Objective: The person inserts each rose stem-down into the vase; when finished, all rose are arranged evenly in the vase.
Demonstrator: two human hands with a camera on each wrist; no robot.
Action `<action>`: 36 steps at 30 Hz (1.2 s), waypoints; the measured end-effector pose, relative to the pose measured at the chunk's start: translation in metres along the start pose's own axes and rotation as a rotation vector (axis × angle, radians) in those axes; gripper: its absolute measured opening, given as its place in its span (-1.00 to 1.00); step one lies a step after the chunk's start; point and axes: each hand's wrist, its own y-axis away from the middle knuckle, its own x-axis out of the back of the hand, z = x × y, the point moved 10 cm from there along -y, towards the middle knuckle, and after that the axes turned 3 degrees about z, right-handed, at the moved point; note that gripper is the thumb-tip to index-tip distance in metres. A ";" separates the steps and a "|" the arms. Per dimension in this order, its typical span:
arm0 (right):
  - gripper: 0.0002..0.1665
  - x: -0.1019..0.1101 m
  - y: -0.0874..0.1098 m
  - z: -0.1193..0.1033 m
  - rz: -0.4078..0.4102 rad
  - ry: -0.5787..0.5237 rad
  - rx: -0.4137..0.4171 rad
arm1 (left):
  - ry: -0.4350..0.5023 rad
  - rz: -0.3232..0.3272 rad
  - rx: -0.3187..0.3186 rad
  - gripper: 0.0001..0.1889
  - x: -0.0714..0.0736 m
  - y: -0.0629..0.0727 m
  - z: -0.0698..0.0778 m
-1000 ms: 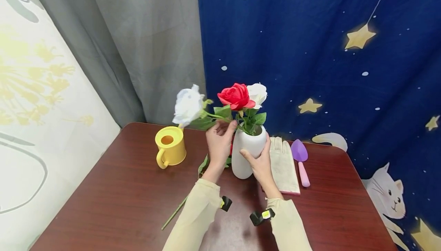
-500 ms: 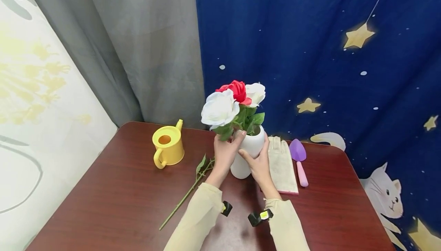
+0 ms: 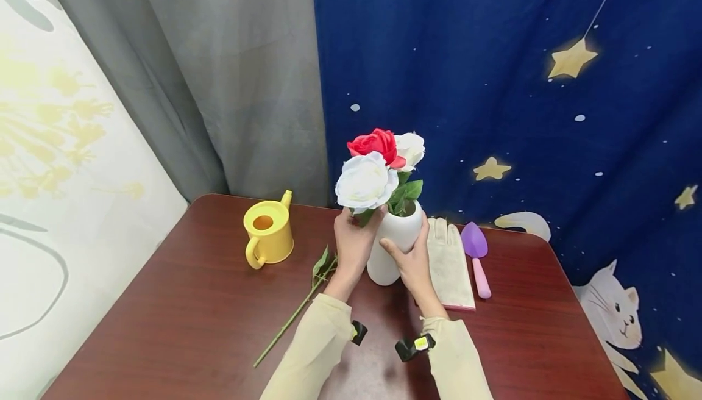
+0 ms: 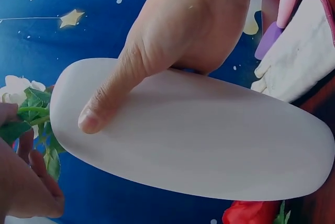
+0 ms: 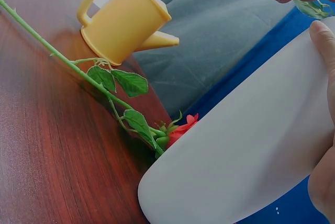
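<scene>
My left hand (image 3: 351, 242) pinches the stem of a white artificial rose (image 3: 363, 183) just at the vase mouth. The bloom faces the camera, and leaves partly cover the fingertips. With thumb in front, my right hand (image 3: 415, 260) grips the upper side of a smooth white vase (image 3: 403, 229). That vase leans slightly, its base near the table. A red rose (image 3: 374, 144) and another white rose (image 3: 411, 150) stand in its mouth. In the left wrist view, green stems (image 4: 36, 113) run between the left fingers and the vase rim. Their lower ends are hidden inside.
Another red rose lies on the table, its stem (image 3: 296, 313) towards the front and its bloom (image 5: 180, 131) behind the vase. A yellow watering can (image 3: 270, 232) stands at left. To the right lie pale gloves (image 3: 451, 269) and a purple trowel (image 3: 475, 241) with a pink handle.
The left hand has brought its white rose from the left to the front of the red rose, then slightly lower and right. The right hand keeps its hold on the vase.
</scene>
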 end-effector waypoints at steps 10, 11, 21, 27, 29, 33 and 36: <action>0.13 0.002 -0.001 -0.003 0.015 0.000 0.039 | -0.089 0.005 -0.012 -0.77 0.001 -0.001 -0.003; 0.13 0.002 -0.001 -0.003 0.015 -0.001 0.040 | -0.104 -0.005 -0.008 -0.74 0.000 -0.001 -0.010; 0.13 0.000 -0.001 0.000 0.007 -0.023 0.014 | -0.092 -0.064 -0.006 -0.63 0.041 0.023 -0.008; 0.14 0.001 -0.001 -0.001 0.014 -0.020 0.000 | -0.224 -0.044 0.138 -0.70 0.102 0.045 -0.035; 0.14 0.001 -0.002 -0.001 0.015 -0.019 -0.004 | -0.339 -0.055 0.197 -0.75 0.126 0.054 -0.064; 0.14 0.001 -0.004 0.008 0.015 -0.026 -0.004 | -0.568 -0.215 0.352 -0.77 0.158 0.074 -0.119; 0.14 0.001 -0.004 0.008 0.017 -0.031 0.006 | -0.651 -0.361 0.445 -0.73 0.163 0.086 -0.137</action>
